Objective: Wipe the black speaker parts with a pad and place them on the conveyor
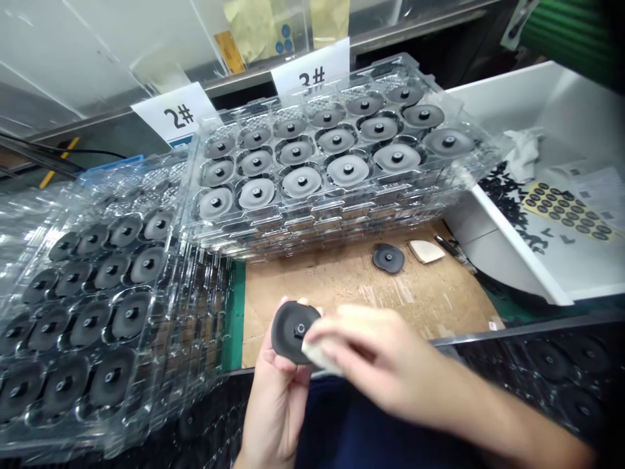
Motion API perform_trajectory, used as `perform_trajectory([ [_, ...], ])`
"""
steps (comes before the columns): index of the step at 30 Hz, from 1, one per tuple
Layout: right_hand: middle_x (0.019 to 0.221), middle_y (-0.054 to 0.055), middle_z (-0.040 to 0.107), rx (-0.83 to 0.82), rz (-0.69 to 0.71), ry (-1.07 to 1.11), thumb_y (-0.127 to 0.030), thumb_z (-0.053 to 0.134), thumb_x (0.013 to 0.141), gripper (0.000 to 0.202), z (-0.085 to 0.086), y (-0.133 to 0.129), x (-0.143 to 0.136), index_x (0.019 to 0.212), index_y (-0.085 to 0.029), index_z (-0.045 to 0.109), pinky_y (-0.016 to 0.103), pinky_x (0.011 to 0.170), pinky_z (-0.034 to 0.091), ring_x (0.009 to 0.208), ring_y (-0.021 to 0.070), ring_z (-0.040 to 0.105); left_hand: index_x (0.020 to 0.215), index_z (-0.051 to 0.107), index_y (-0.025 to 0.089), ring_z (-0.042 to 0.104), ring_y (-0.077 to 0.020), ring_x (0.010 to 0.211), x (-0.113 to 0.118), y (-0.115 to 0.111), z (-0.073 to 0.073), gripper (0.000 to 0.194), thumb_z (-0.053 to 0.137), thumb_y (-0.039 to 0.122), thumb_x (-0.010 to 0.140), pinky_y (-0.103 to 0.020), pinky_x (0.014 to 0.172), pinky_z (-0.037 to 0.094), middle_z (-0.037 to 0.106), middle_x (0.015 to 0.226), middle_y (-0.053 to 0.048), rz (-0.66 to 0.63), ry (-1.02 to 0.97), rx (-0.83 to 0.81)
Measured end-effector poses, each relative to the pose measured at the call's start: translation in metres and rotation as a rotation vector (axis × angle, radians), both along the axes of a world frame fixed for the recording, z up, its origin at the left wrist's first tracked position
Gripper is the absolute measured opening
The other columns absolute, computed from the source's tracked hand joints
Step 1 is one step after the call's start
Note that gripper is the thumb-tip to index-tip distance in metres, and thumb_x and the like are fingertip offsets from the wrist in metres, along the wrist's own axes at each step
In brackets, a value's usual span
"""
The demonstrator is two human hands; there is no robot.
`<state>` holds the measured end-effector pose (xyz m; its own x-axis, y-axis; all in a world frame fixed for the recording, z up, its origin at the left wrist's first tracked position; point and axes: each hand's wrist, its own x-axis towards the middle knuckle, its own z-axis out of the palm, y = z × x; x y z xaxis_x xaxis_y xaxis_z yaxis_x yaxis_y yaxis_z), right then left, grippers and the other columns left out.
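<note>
**Dark disc in the left hand, pale pad in the right**

Our left hand [280, 381] grasps the dark disc [288, 335] from beneath, fingertips at its rim, its central peg facing up. Our right hand [385, 348] pinches a pale pad [322, 355] at the disc's near right edge; blur hides whether they touch. We judge that pressing off-centre could tip the disc from this light rim hold, and a pad catching the peg could twist it loose.

Beyond lies brown cardboard [322, 286], bearing a loose disc [388, 258] and a pale wedge [426, 251]. Farther out, a clear tray stack [312, 218] shows three rows of six discs on top. The left tray stack [195, 326] also holds discs. To the right, a white bin [522, 247] holds small black pieces [505, 195], a yellow sticker sheet [561, 207] and crumpled white material [523, 153].
</note>
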<state>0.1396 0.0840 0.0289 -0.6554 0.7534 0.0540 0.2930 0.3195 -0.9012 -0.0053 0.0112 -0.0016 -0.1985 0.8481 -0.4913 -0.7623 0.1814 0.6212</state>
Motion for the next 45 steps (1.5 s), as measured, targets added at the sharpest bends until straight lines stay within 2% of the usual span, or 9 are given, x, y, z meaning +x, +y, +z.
perform_trajectory([
  [4,0.097,0.003,0.065,-0.052,-0.348,-0.081,-0.022,0.045,0.088,0.019,-0.061,0.005,0.007,0.098,-0.020,0.061,0.027,0.079,0.045,0.088,0.0154,0.060,0.113,0.060,0.026,0.053,-0.0263,0.113,0.000,0.002,-0.002,0.048,0.070,0.036,0.066,-0.030,0.096,0.045,0.062,0.120,-0.006,0.065,0.006,-0.019],
  [9,0.090,0.005,0.068,-0.117,-0.304,-0.123,-0.019,0.047,0.085,0.020,-0.120,-0.028,0.017,0.093,-0.021,0.066,0.031,0.076,0.049,0.085,0.0183,0.063,0.109,0.062,0.026,0.055,-0.0286,0.111,-0.003,0.006,-0.005,0.051,0.072,0.037,0.061,-0.033,0.092,0.048,0.063,0.118,-0.005,0.058,0.003,-0.016],
  [12,0.089,0.004,0.069,-0.131,-0.270,-0.107,-0.019,0.049,0.085,0.019,-0.104,-0.032,0.019,0.093,-0.022,0.067,0.031,0.076,0.049,0.084,0.0176,0.063,0.109,0.062,0.024,0.056,-0.0283,0.109,-0.001,0.005,-0.006,0.051,0.073,0.037,0.060,-0.031,0.090,0.050,0.065,0.115,-0.005,0.033,0.020,0.012],
  [17,0.100,0.002,0.064,0.002,-0.263,0.084,-0.021,0.047,0.089,0.024,-0.021,-0.017,0.005,0.109,-0.023,0.058,0.026,0.079,0.047,0.089,0.0132,0.059,0.119,0.055,0.027,0.053,-0.0219,0.114,0.005,-0.005,-0.004,0.047,0.065,0.031,0.073,-0.030,0.095,0.045,0.063,0.118,-0.006,-0.004,0.008,0.023],
  [21,0.095,0.004,0.064,0.134,0.021,0.180,-0.014,0.045,0.088,0.023,0.011,-0.018,-0.013,0.106,-0.016,0.059,0.023,0.081,0.046,0.087,0.0122,0.057,0.124,0.049,0.030,0.054,-0.0218,0.112,0.001,-0.013,-0.005,0.044,0.057,0.027,0.081,-0.030,0.094,0.046,0.060,0.121,-0.005,-0.046,-0.045,0.000],
  [24,0.091,0.002,0.064,0.095,0.142,0.083,-0.011,0.047,0.087,0.020,0.010,-0.020,-0.020,0.100,-0.016,0.061,0.020,0.077,0.045,0.083,0.0105,0.058,0.128,0.045,0.031,0.054,-0.0216,0.112,-0.003,-0.015,-0.007,0.048,0.054,0.018,0.083,-0.031,0.094,0.046,0.058,0.123,-0.005,-0.052,-0.048,-0.014],
  [36,0.087,0.001,0.065,0.074,-0.030,0.036,-0.014,0.050,0.087,0.021,0.008,-0.019,0.021,0.103,-0.021,0.062,0.022,0.067,0.043,0.074,0.0107,0.056,0.121,0.052,0.035,0.058,-0.0229,0.107,-0.010,-0.016,-0.002,0.048,0.063,0.024,0.076,-0.032,0.094,0.046,0.065,0.112,-0.001,-0.088,-0.157,0.024],
  [40,0.085,0.002,0.063,0.103,0.128,0.175,-0.007,0.048,0.085,0.025,0.013,-0.016,0.005,0.103,-0.016,0.063,0.021,0.072,0.043,0.076,0.0104,0.055,0.125,0.048,0.032,0.054,-0.0253,0.112,-0.008,-0.016,-0.004,0.053,0.064,0.025,0.075,-0.033,0.095,0.046,0.062,0.119,-0.003,-0.118,-0.116,0.032],
  [45,0.079,0.000,0.063,-0.261,0.153,0.066,-0.017,0.054,0.085,0.015,-0.026,-0.014,0.011,0.091,-0.018,0.068,0.020,0.065,0.042,0.071,0.0098,0.056,0.119,0.054,0.031,0.054,-0.0264,0.112,-0.020,-0.021,-0.006,0.051,0.065,0.037,0.070,-0.033,0.095,0.046,0.065,0.114,-0.004,-0.082,-0.172,-0.001],
])
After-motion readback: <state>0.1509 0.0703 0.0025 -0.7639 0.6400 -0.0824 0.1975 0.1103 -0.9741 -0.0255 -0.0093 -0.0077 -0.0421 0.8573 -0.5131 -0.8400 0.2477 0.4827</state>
